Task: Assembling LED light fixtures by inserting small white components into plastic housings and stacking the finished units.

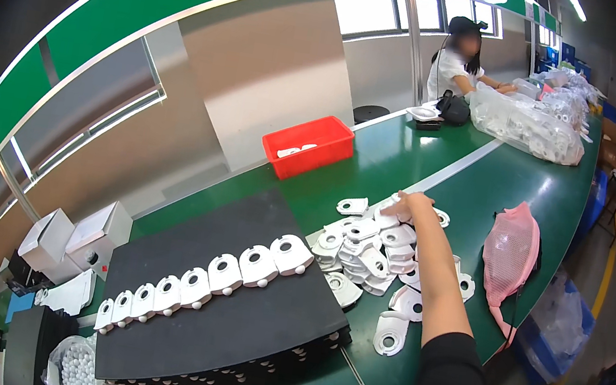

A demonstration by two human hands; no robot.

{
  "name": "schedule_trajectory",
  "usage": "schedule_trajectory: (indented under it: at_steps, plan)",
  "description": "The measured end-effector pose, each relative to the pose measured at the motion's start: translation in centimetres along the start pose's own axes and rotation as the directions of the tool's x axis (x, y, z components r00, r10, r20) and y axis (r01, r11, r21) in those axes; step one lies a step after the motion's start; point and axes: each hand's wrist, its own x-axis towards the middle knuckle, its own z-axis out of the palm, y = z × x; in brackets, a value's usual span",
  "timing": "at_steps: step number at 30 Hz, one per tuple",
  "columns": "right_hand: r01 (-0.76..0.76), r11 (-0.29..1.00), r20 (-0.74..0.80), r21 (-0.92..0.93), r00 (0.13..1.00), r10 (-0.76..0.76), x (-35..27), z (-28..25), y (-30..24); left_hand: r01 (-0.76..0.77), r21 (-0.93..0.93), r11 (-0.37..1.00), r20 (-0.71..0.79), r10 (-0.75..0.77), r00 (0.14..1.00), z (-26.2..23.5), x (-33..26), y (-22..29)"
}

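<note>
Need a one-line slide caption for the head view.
Right hand reaches into a pile of white plastic parts beside a black tray holding a row of them.

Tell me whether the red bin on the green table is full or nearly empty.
Nearly empty. The red bin shows only a few white pieces at its bottom, with its inner walls bare above them.

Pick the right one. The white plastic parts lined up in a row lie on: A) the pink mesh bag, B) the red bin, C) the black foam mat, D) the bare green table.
C: the row of white parts lies on the black foam mat, overlapping one another, left of the loose pile that the right hand reaches into.
</note>
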Motion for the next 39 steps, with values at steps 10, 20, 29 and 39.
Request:
schedule_trajectory:
  at_steps: [10,20,29,39]
  plan:
    - [0.101,0.973,0.164,-0.210,0.984,-0.067,-8.7,-1.6,-0.2,0.879,0.475,-0.036,0.346,-0.911,-0.224,-2.3,11.9,5.3]
    - [0.393,0.900,-0.237,-0.188,0.871,-0.430,-5.2,5.4,-10.7,0.895,0.414,-0.164,0.367,-0.870,-0.329,-2.8,10.7,5.9]
    - [0.398,0.890,0.057,-0.222,0.917,-0.396,-9.5,5.4,-11.2,0.905,0.382,-0.186,0.399,-0.850,-0.343,-3.6,10.7,6.4]
    - [0.730,0.633,-0.063,-0.258,0.641,-0.765,-8.0,5.7,-4.8,0.920,0.383,-0.078,0.290,-0.936,-0.200,-2.3,10.6,6.2]
